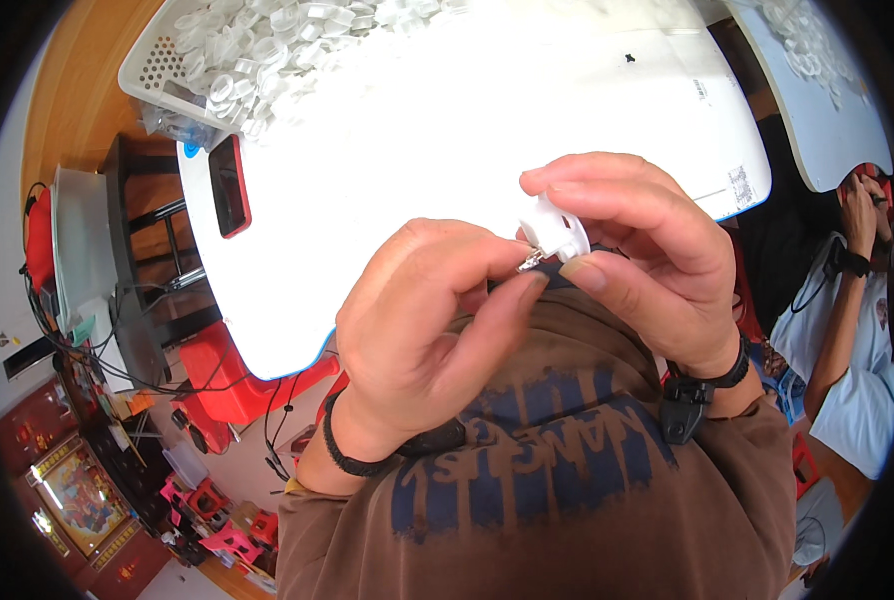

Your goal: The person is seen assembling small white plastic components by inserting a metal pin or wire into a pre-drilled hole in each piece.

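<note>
My right hand [657, 255] grips a small round white plastic part [565, 236] with an opening in its side, between thumb and fingers. My left hand [417, 325] pinches a tiny shiny metal piece [531, 262] between thumb and forefinger. The metal piece meets the lower left side of the white part; whether it is fixed there I cannot tell. Both hands are held up close to my body, over the near edge of the white table [387, 190].
A white perforated basket [157, 70] heaped with similar white plastic parts [297, 40] stands at the far left. A red-edged phone [229, 186] lies near the table's left edge. Red stools [217, 365] are below left. At right, another person [847, 310] sits by a second table [817, 130].
</note>
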A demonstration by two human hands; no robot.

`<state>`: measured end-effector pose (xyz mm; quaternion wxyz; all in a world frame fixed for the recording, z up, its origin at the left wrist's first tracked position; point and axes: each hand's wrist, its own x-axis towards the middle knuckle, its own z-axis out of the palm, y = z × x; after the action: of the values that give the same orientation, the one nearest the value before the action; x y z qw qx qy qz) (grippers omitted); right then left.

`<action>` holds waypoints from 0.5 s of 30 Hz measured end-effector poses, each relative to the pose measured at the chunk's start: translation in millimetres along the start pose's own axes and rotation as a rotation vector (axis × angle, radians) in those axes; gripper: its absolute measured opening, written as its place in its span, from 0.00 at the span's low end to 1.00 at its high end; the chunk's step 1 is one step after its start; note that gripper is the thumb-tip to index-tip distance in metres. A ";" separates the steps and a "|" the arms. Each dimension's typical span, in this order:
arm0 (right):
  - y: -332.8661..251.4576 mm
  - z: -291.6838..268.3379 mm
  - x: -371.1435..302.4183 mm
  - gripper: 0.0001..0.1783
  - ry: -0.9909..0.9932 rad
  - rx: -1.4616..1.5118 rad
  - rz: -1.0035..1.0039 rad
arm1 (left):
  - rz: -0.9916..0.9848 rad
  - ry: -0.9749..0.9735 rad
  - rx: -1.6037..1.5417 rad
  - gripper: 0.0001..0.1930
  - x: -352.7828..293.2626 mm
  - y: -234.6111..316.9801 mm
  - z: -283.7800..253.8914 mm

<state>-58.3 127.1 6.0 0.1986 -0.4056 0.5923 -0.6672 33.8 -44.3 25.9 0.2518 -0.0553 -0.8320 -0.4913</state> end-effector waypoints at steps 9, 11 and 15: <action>2.5 -5.0 1.8 0.20 -0.027 -0.116 -0.090 | 0.003 -0.052 0.083 0.10 -1.8 -2.2 -6.3; 0.9 -7.1 5.7 0.20 -0.035 -0.142 -0.118 | 0.033 -0.076 0.145 0.10 1.0 0.2 -6.1; -3.9 -9.5 5.5 0.21 -0.054 -0.153 -0.133 | 0.116 -0.079 0.191 0.10 5.0 3.2 -0.9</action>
<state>-68.1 129.9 11.6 0.1381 -0.4757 0.6080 -0.6205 30.9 -44.2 31.1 0.2509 -0.0986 -0.8798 -0.3916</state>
